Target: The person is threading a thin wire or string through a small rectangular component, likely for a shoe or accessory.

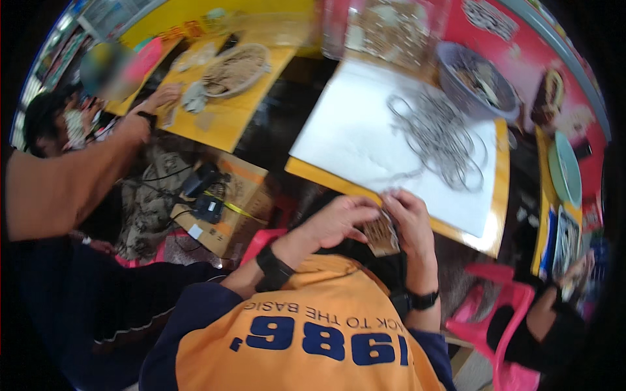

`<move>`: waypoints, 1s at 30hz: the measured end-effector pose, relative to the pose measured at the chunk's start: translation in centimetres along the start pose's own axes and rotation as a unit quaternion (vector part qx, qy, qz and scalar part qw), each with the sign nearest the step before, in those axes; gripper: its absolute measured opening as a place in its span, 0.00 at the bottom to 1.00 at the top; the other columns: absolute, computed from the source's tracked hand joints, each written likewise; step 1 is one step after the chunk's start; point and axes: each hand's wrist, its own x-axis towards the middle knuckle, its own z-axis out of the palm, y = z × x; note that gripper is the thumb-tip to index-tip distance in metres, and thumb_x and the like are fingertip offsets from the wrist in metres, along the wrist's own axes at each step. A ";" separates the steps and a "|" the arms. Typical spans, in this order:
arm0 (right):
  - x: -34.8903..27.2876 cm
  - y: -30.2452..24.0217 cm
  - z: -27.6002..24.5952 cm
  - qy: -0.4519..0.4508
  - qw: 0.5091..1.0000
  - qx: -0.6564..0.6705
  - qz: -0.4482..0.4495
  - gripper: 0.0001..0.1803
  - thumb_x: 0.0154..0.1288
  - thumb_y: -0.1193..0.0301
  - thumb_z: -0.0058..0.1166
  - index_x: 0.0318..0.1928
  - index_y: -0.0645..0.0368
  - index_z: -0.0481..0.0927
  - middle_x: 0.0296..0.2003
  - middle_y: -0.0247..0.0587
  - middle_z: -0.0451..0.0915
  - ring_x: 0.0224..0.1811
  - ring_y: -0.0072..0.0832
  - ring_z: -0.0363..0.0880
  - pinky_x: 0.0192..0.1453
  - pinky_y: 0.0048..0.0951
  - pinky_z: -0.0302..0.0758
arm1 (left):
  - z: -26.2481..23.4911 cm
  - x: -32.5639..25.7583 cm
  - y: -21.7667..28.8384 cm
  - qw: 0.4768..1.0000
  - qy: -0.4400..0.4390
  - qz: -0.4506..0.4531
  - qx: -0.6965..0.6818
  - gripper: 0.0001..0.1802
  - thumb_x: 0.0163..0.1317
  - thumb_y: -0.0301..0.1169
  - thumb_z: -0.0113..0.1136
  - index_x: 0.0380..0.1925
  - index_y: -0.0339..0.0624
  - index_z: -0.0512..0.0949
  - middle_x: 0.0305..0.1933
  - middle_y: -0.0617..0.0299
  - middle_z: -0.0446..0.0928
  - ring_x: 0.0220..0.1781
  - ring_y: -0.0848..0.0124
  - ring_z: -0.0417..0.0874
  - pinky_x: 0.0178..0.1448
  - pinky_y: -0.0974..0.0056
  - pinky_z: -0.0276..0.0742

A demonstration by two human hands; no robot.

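In front of my body, just off the near edge of a white board [339, 140], both hands are at a small brown cardboard-like piece [381, 237] with dark stripes across it. My left hand [339, 220] grips its left side with bent fingers. The fingers of my right hand [411, 218] are closed at its right and upper edge. Whether a thin strand is also pinched between the fingertips is too blurred to tell. Beyond my hands, a loose tangle of grey cord [440, 137] lies on the white board.
A purple basin [450, 62] and a clear bin [433, 26] of brown pieces stand at the back. Left is a yellow table [222, 127] with a white basin [262, 55], where a co-worker's hand [163, 96] reaches. Pink stools [499, 300] and a cardboard box [251, 186] stand low nearby.
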 end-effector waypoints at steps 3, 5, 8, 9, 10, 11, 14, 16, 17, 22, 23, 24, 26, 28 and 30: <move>-0.3 -0.7 0.9 -0.003 0.998 0.060 -0.011 0.06 0.66 0.70 0.58 0.35 0.60 0.80 0.26 0.22 0.72 0.26 0.10 0.63 0.31 0.15 0.62 | -1.4 -0.4 -1.1 0.995 -0.042 0.009 -0.094 0.12 0.66 0.32 0.56 0.49 0.44 0.74 0.45 0.62 0.80 0.43 0.73 0.83 0.33 0.68 0.85; -0.6 -0.5 1.0 -0.022 0.996 0.083 -0.026 0.06 0.66 0.70 0.58 0.35 0.59 0.80 0.25 0.23 0.72 0.26 0.11 0.65 0.31 0.15 0.64 | -1.2 -0.8 -1.0 0.992 -0.063 0.018 -0.104 0.14 0.67 0.31 0.55 0.51 0.42 0.72 0.47 0.58 0.79 0.47 0.68 0.84 0.35 0.67 0.86; -1.2 0.0 1.0 -0.029 0.995 0.091 -0.029 0.06 0.67 0.69 0.57 0.35 0.58 0.79 0.25 0.23 0.73 0.26 0.11 0.66 0.31 0.15 0.65 | -0.8 -1.5 -1.2 0.990 -0.074 0.044 -0.109 0.18 0.67 0.32 0.54 0.55 0.39 0.69 0.50 0.56 0.78 0.52 0.61 0.82 0.37 0.69 0.87; -1.4 -0.1 1.1 -0.030 0.995 0.089 -0.032 0.06 0.67 0.69 0.57 0.35 0.58 0.79 0.25 0.23 0.73 0.26 0.11 0.66 0.31 0.15 0.65 | -0.7 -1.8 -1.0 0.990 -0.076 0.046 -0.108 0.18 0.67 0.32 0.54 0.55 0.39 0.69 0.50 0.56 0.78 0.52 0.61 0.82 0.37 0.69 0.87; -1.5 -0.2 1.3 -0.033 0.995 0.088 -0.027 0.05 0.67 0.69 0.57 0.35 0.57 0.79 0.25 0.23 0.74 0.26 0.11 0.66 0.32 0.14 0.65 | -0.5 -2.1 -0.7 0.990 -0.083 0.055 -0.095 0.18 0.68 0.32 0.54 0.55 0.39 0.70 0.49 0.56 0.79 0.52 0.63 0.83 0.37 0.68 0.87; -1.7 -0.2 1.4 -0.035 0.995 0.087 -0.021 0.05 0.67 0.69 0.57 0.36 0.57 0.79 0.25 0.24 0.74 0.26 0.11 0.66 0.32 0.14 0.65 | -0.4 -2.4 -0.6 0.991 -0.090 0.062 -0.083 0.17 0.68 0.32 0.53 0.55 0.39 0.70 0.49 0.57 0.79 0.51 0.64 0.83 0.38 0.68 0.87; -1.3 0.3 1.7 -0.042 0.994 0.097 -0.031 0.05 0.66 0.70 0.58 0.37 0.58 0.80 0.26 0.24 0.74 0.27 0.12 0.68 0.32 0.15 0.66 | -1.2 -2.3 -1.1 0.994 -0.058 0.073 -0.057 0.15 0.69 0.33 0.53 0.52 0.38 0.73 0.46 0.58 0.80 0.48 0.68 0.84 0.39 0.67 0.87; -1.0 0.8 2.1 -0.030 0.990 0.128 -0.051 0.05 0.65 0.71 0.59 0.38 0.59 0.80 0.27 0.26 0.75 0.28 0.13 0.68 0.32 0.15 0.66 | -1.5 -2.4 -1.0 0.994 -0.052 0.083 -0.055 0.14 0.69 0.34 0.53 0.50 0.38 0.74 0.45 0.59 0.80 0.46 0.69 0.84 0.40 0.66 0.87; -0.8 1.0 2.3 -0.020 0.984 0.160 -0.072 0.06 0.64 0.72 0.60 0.38 0.60 0.80 0.27 0.27 0.75 0.28 0.14 0.69 0.33 0.16 0.66 | -1.7 -2.4 -0.8 0.993 -0.044 0.094 -0.052 0.13 0.69 0.34 0.53 0.48 0.37 0.76 0.43 0.60 0.81 0.44 0.71 0.84 0.41 0.66 0.86; -0.3 1.0 2.6 0.036 0.976 0.197 -0.083 0.06 0.64 0.74 0.59 0.39 0.64 0.80 0.31 0.29 0.76 0.29 0.15 0.69 0.33 0.17 0.67 | -0.9 -2.2 0.2 0.994 -0.009 0.101 -0.031 0.13 0.69 0.34 0.53 0.47 0.37 0.76 0.42 0.61 0.81 0.42 0.72 0.84 0.41 0.65 0.86; -0.2 1.1 2.3 0.062 0.977 0.191 -0.068 0.07 0.64 0.75 0.59 0.39 0.65 0.80 0.32 0.30 0.76 0.28 0.15 0.68 0.33 0.17 0.67 | -0.7 -1.9 0.2 0.995 -0.002 0.095 -0.017 0.13 0.69 0.34 0.54 0.47 0.37 0.76 0.42 0.62 0.81 0.42 0.73 0.84 0.41 0.65 0.85; -0.4 1.0 1.6 0.064 0.981 0.167 -0.071 0.06 0.64 0.75 0.58 0.39 0.66 0.80 0.32 0.30 0.76 0.28 0.16 0.69 0.33 0.17 0.66 | -0.3 -1.7 0.1 0.995 -0.012 0.093 -0.029 0.13 0.68 0.33 0.54 0.47 0.38 0.77 0.42 0.63 0.81 0.42 0.74 0.83 0.40 0.66 0.85; -0.4 1.0 0.9 0.067 0.980 0.166 -0.092 0.06 0.65 0.75 0.57 0.40 0.65 0.78 0.32 0.30 0.76 0.28 0.16 0.69 0.33 0.17 0.66 | -0.3 -1.8 -0.4 0.996 -0.020 0.079 -0.031 0.12 0.67 0.32 0.56 0.46 0.39 0.77 0.42 0.64 0.81 0.41 0.76 0.83 0.38 0.67 0.84; -0.3 0.9 0.6 0.064 0.974 0.182 -0.119 0.05 0.66 0.74 0.56 0.39 0.63 0.78 0.33 0.30 0.75 0.27 0.15 0.69 0.32 0.16 0.66 | -1.0 -1.7 -1.5 0.998 -0.018 0.067 -0.010 0.11 0.64 0.29 0.59 0.46 0.41 0.77 0.41 0.66 0.81 0.41 0.77 0.82 0.35 0.71 0.83; 0.0 0.9 0.0 0.056 0.975 0.175 -0.123 0.04 0.67 0.74 0.55 0.39 0.62 0.78 0.31 0.29 0.75 0.27 0.15 0.69 0.31 0.16 0.65 | -1.2 -2.2 -1.6 0.998 -0.023 0.059 -0.006 0.12 0.63 0.28 0.60 0.46 0.41 0.77 0.40 0.68 0.80 0.40 0.78 0.82 0.32 0.73 0.81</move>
